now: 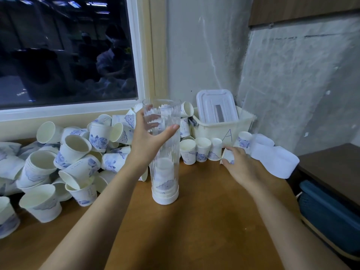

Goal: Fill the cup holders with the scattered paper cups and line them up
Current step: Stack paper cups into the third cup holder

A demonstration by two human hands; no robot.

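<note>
A tall clear tube cup holder [165, 152] with a white base stands upright mid-table, with a few paper cups stacked at its bottom. My left hand [145, 136] wraps around its upper part. Further right, my right hand [240, 164] closes on one white paper cup with a blue print [228, 155] that stands on the table. A big heap of loose paper cups [78, 152] covers the table's left side under the window. Three upright cups [201, 150] stand in a row just behind the holder.
A white plastic bin marked "A" [224, 127] with a lid inside sits in the back right corner. White plastic pieces [272, 158] lie at the table's right edge. A blue case [329, 217] rests below, to the right. The wooden tabletop [194, 230] extends toward me.
</note>
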